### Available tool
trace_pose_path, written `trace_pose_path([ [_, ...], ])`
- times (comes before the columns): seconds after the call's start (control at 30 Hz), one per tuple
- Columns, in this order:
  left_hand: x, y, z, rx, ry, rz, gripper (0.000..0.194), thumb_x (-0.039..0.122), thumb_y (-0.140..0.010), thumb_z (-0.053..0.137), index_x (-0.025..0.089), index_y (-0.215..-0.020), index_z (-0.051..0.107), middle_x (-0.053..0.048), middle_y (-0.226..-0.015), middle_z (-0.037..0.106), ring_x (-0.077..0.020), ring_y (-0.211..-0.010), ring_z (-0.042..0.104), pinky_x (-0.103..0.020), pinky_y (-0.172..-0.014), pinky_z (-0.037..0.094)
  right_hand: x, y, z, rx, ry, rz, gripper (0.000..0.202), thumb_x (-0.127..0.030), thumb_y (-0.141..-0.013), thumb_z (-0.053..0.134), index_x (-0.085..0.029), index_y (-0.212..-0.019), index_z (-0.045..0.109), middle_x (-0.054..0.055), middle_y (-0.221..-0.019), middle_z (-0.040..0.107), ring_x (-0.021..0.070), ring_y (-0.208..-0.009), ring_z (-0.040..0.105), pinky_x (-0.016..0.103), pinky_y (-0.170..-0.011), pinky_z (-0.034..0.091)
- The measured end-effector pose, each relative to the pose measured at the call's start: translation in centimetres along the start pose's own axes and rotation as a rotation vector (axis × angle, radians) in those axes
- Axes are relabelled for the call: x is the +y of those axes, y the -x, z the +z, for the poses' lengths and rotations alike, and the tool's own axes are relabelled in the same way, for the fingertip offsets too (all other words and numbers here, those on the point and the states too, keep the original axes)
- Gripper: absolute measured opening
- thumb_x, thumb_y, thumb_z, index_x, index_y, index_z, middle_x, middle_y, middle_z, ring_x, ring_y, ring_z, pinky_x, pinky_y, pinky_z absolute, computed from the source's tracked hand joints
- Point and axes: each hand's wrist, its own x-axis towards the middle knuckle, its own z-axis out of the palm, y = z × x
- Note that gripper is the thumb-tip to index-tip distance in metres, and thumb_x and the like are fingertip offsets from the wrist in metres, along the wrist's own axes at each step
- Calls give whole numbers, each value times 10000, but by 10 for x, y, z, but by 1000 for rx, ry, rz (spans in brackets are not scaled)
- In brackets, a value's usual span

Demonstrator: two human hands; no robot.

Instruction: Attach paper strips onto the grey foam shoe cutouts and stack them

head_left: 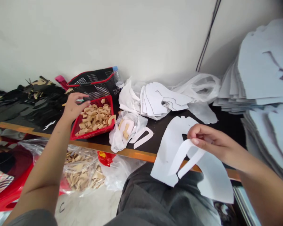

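My left hand [74, 105] hangs over the left back part of a red plastic basket [91, 135]. Its thumb and fingers are curved and apart; a small pale spot shows between them, too small to name. Curled tan pieces [94, 117] fill much of that basket. In a pinch, my right hand [207, 141] holds a white U-shaped cutout [191, 158] over my lap. Behind this cutout is a large curved white sheet [165, 144], partly hidden; whether my fingers grip it too is unclear. Another U-shaped cutout [143, 137] lies near the table's front edge.
A plastic bag with pale pieces [122, 131] sits beside the basket. Behind are a black mesh basket [94, 82], a bottle [118, 78] and white cut sheets [155, 100]. Tall sheet stacks [254, 72] rise at right; dark scraps [35, 103] lie left. Bagged scraps [82, 171] are below.
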Motion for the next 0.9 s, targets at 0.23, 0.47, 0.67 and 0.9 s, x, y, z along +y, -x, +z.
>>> trace_pose_path([
  [0.23, 135, 83, 59, -375, 671, 49, 239, 320, -842, 726, 169, -1009, 644, -11, -958, 662, -142, -910, 625, -272, -873, 510, -6, -14, 13, 0, -49, -12, 275, -446, -952, 613, -210, -834, 538, -22, -752, 499, 113, -663, 451, 242, -596, 360],
  [0.47, 235, 148, 122, -747, 1213, -138, 305, 300, -818, 785, 191, -1038, 603, -24, -939, 643, -126, -892, 627, -219, -777, 523, -21, -18, 17, 17, 100, -15, 271, -464, -954, 575, -217, -851, 529, -28, -727, 523, 118, -638, 459, 248, -579, 352],
  [0.67, 254, 143, 137, -593, 1210, -156, 220, 269, -809, 790, 178, -902, 612, 14, -811, 635, -77, -747, 599, -154, -671, 507, -16, 11, 16, 393, 564, 54, 477, -508, -893, 651, -264, -1279, 511, 36, -1093, 678, 151, -685, 556, 301, -656, 409],
  [0.9, 268, 137, 138, -656, 1324, -177, 234, 389, -878, 717, 187, -870, 600, 25, -721, 622, -100, -641, 616, -170, -502, 556, 17, 27, 20, 491, -179, 31, 355, -538, -890, 663, -245, -1072, 578, 52, -1088, 633, 177, -930, 599, 308, -808, 487],
])
